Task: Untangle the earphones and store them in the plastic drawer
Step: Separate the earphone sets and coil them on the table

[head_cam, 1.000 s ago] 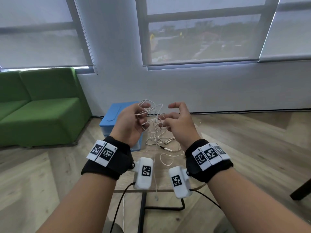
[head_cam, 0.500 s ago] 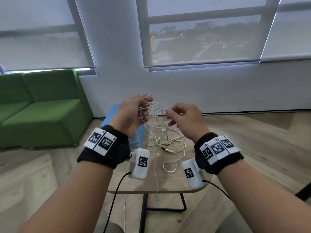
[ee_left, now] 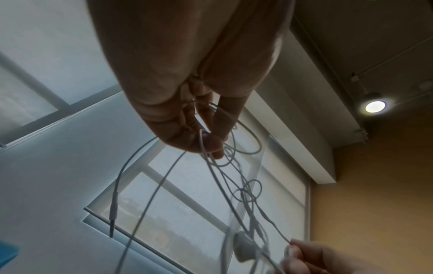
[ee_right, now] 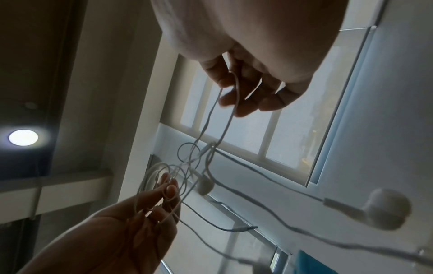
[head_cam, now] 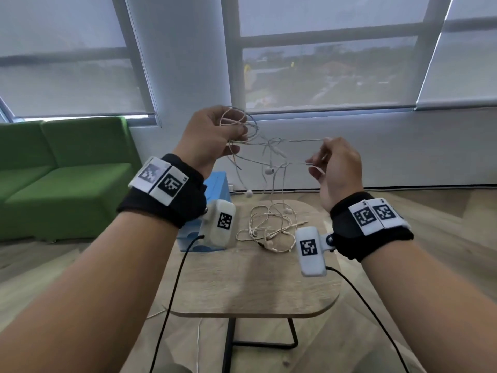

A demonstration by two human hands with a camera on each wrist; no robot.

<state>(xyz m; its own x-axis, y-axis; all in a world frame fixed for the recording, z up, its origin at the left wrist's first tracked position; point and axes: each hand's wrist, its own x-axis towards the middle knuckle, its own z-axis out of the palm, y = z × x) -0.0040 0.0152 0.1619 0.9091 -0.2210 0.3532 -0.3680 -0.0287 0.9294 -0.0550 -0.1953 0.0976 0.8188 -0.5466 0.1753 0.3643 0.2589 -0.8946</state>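
Observation:
White earphone cords (head_cam: 271,152) hang tangled in the air between my two raised hands. My left hand (head_cam: 212,138) grips a bunch of cord loops (ee_left: 225,140) in its curled fingers, up and to the left. My right hand (head_cam: 330,168) pinches a single cord strand (ee_right: 234,89), level with the knot (ee_right: 201,153). Earbuds (head_cam: 269,171) dangle below. More tangled earphones (head_cam: 269,227) lie on the small wooden table (head_cam: 255,286). The blue plastic drawer (head_cam: 215,184) stands at the table's left side, partly hidden by my left wrist.
A green sofa (head_cam: 61,179) stands at the left on the wooden floor. A white wall and windows with blinds (head_cam: 322,55) are straight ahead. Black cables (head_cam: 172,292) run from both wrist cameras. The table's black metal leg frame (head_cam: 242,343) shows below.
Both hands have risen well above the table and moved apart, lifting part of the tangle and stretching cord between them. The rest of the earphones stayed on the table.

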